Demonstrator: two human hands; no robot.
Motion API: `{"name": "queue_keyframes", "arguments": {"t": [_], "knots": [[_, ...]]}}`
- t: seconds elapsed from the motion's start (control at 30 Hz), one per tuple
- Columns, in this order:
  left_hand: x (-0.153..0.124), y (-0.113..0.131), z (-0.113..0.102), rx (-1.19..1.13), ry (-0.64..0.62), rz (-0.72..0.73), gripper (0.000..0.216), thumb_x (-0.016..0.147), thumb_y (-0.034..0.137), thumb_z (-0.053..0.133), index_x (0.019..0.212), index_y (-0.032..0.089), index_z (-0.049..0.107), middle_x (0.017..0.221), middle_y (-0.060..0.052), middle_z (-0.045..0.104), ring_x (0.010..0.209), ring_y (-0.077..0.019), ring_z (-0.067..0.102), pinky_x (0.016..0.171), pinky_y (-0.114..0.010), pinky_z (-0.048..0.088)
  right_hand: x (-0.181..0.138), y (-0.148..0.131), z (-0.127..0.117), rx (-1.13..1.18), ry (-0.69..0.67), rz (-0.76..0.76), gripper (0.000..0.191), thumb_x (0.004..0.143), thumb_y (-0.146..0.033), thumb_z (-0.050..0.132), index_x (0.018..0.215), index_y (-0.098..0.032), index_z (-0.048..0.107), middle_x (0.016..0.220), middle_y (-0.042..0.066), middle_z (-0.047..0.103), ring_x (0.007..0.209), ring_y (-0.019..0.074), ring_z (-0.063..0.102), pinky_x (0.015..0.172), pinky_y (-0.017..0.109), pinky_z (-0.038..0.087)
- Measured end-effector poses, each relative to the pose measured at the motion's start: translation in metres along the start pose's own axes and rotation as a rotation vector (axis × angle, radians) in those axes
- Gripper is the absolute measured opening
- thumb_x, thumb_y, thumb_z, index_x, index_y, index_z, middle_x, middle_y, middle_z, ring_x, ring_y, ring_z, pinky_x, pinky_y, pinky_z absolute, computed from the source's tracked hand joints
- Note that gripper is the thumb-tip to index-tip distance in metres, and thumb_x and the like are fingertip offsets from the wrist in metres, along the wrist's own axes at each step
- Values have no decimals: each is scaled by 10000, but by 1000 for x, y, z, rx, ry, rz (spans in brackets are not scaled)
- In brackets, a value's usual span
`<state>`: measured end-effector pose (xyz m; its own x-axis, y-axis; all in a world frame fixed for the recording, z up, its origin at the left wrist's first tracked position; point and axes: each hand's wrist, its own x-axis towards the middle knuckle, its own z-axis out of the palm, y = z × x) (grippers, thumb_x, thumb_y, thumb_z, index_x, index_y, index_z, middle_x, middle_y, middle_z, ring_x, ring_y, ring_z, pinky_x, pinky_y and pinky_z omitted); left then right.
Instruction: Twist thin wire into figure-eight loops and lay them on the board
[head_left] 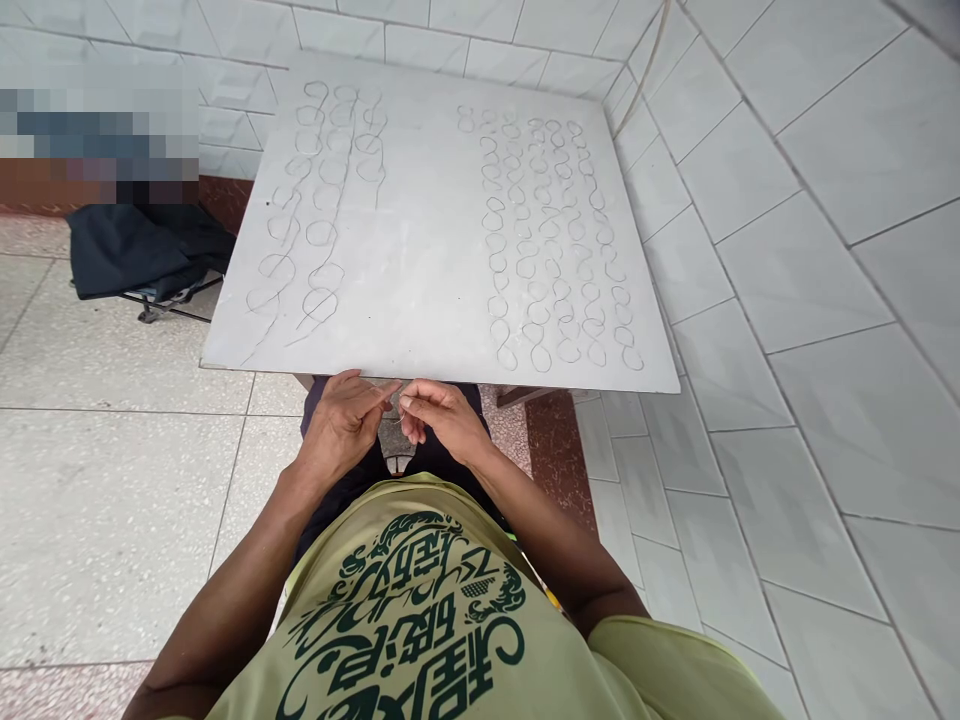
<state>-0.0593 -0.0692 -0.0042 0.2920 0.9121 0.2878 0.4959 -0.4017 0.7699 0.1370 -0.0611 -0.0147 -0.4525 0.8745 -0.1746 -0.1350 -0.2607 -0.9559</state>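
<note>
Green T-shirt (405,620) nearest. Left hand (341,418) at near edge of white board (416,265), fingers bunched, grip can't tell; right hand (442,412) pinching thin strand (399,419) between hands, looks unfinished. Board left: tailed loops (321,235), likely part-done. Board right: columns of tailless loops (553,240), apparently finished.

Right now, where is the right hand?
In the head view, the right hand is at the near edge of the board, slightly left of centre, just right of the left hand.
</note>
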Motion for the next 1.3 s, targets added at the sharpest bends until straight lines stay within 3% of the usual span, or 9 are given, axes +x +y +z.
{"name": "queue_keyframes", "arguments": {"t": [0.23,0.33,0.4,0.47,0.53,0.67,0.83,1.0,1.3], "knots": [[-4,1,4,81,14,17,359,1021,217,488,1229,286,773,860,1,786,833,-184,728,1161,-512,439,3,3,-3,-33,-8,12,270,951,-416,651,810,-186,639,602,-32,652,470,87,554,464,200,393],[-4,8,0,74,40,35,347,1015,268,574,1329,268,721,1097,-49,800,1069,-226,725,1136,-481,479,3,2,-6,22,-2,8,280,949,-436,664,827,-185,640,619,-27,661,483,89,559,469,203,394],[-2,15,-7,38,103,12,394,1005,301,616,1392,257,675,1327,-85,730,1258,-256,655,1136,-459,487,2,-1,-10,56,-11,-6,283,951,-446,671,846,-184,649,630,-26,661,497,91,564,486,208,411],[-1,20,-14,-22,166,-52,404,1018,329,605,1413,253,652,1428,-97,665,1309,-262,625,1141,-448,485,1,-4,-14,85,-16,-28,285,956,-451,672,857,-184,656,637,-26,657,506,93,566,503,214,431],[-1,23,-20,-104,188,-140,397,1034,369,586,1404,241,648,1386,-103,681,1222,-250,675,1103,-430,512,0,-8,-17,105,-16,-47,288,957,-453,679,855,-184,657,637,-26,652,508,95,567,509,218,444],[-3,20,-19,-311,80,-293,454,1049,467,539,1412,207,619,1165,-100,750,921,-198,735,884,-353,598,-1,-14,-19,123,-10,-61,291,960,-463,682,868,-189,648,602,-38,633,473,92,545,475,212,431],[-7,16,-6,-395,57,-357,410,1055,491,504,1279,196,681,850,-40,718,670,-161,662,648,-288,553,2,-14,-18,156,12,-34,320,947,-511,694,922,-196,642,580,-49,636,439,102,568,430,207,443],[-12,16,7,-410,135,-428,353,1057,471,502,1198,215,699,746,-4,651,572,-131,591,555,-256,484,4,-12,-16,184,50,6,349,913,-522,737,930,-185,647,657,-9,714,499,135,674,409,194,455],[-18,22,33,-386,382,-459,349,1066,480,487,1133,202,687,715,6,626,555,-122,551,555,-246,483,5,-6,-5,227,52,2,381,901,-554,746,929,-192,631,736,27,765,590,180,753,459,213,526]]}}
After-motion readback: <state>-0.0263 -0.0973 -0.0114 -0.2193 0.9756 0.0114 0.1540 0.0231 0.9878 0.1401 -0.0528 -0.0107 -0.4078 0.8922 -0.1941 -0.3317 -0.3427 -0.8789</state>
